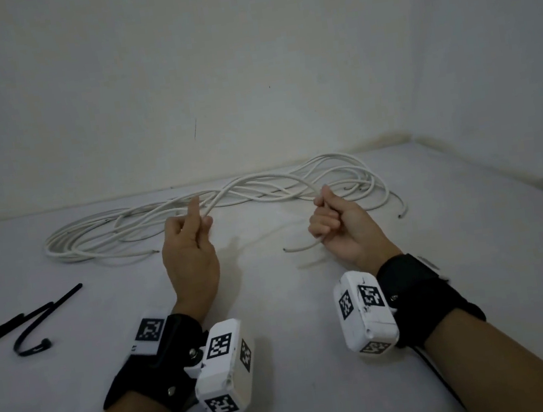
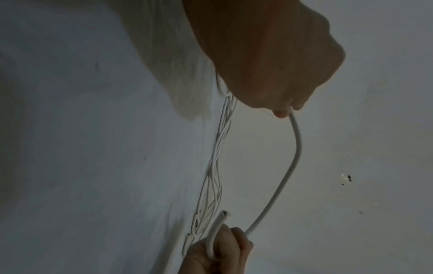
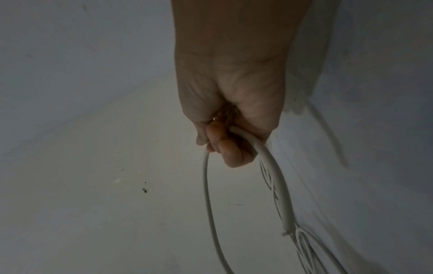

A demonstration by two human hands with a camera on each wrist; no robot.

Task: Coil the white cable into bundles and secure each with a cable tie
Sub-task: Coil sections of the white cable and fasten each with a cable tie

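A long white cable (image 1: 246,183) lies in loose tangled loops along the back of the white table (image 1: 284,314). My left hand (image 1: 203,219) is raised in front of the pile and pinches one strand, with the index finger pointing up. My right hand (image 1: 321,214) grips the same strand near its free end (image 1: 286,249), which sticks out to the left below the fist. In the left wrist view the cable (image 2: 297,148) arcs from my left hand (image 2: 286,111) down to my right hand (image 2: 218,248). The right wrist view shows my right hand (image 3: 225,146) curled round the cable (image 3: 206,185).
Several black cable ties (image 1: 36,319) lie on the table at the far left. A pale wall (image 1: 245,71) rises just behind the cable pile, and a side wall (image 1: 509,105) closes the right. Another cable end (image 1: 400,215) lies at the right of the pile.
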